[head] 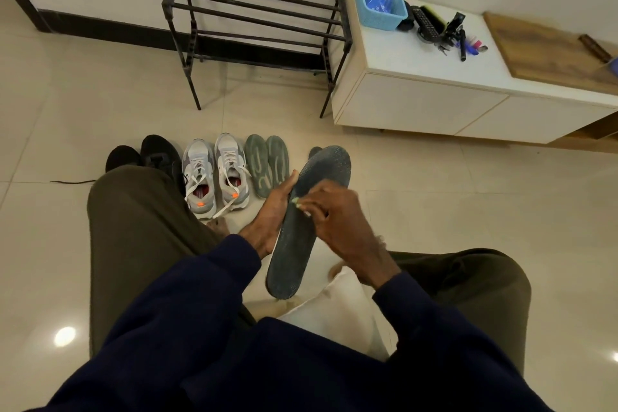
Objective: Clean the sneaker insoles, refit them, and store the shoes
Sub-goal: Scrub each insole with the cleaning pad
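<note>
Right of the grey sneakers (217, 174), your left hand (271, 211) grips the dark insole (291, 261) by its sneaker-side edge, toe pointing away, while your right hand (337, 217) pinches a small pale object (302, 209) on its middle.

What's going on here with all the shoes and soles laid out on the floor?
A seated person is working on a dark insole. The left hand holds it up by its edge, while the right hand pinches a small pale object, too blurred to identify, against its surface. On the floor ahead stand grey sneakers, with two greenish insoles lying beside them and black shoes on the other side. None of the shoes are on the shoe rack yet.
</note>
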